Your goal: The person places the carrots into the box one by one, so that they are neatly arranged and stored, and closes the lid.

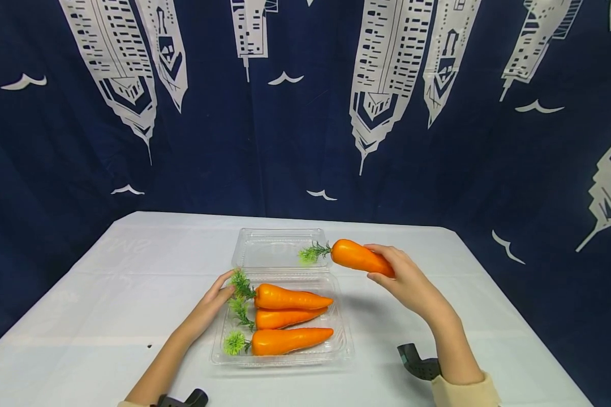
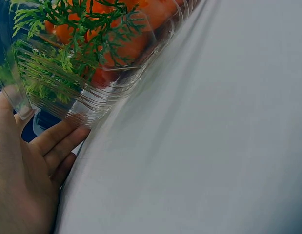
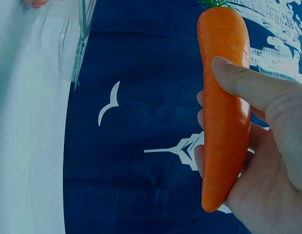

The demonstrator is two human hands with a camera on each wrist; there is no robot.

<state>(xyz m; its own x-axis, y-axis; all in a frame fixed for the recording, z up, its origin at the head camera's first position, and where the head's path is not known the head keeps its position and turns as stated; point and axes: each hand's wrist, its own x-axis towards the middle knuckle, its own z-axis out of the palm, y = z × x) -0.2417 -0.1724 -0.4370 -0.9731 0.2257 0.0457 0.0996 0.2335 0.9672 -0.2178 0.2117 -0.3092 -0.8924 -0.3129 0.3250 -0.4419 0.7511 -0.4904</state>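
Note:
In the head view my right hand (image 1: 404, 282) grips an orange carrot (image 1: 358, 256) with a green leafy top, held up above the table. The right wrist view shows the thumb across this carrot (image 3: 224, 112) and the fingers curled behind it. An open clear plastic container (image 1: 343, 345) lies on the table with three more carrots (image 1: 291, 341) inside, tops to the left. At its left side, my left hand (image 1: 211, 305) holds the rim near the leaves (image 1: 240, 282). The left wrist view shows its thumb at the rim and fingers against the outer wall.
The container's clear lid (image 1: 270, 249) lies folded back behind it. A white cloth covers the table (image 1: 132, 271). Beyond the table hangs a dark blue curtain (image 1: 295, 141) with white building prints. A small dark speck (image 1: 150, 346) is on the cloth at the left.

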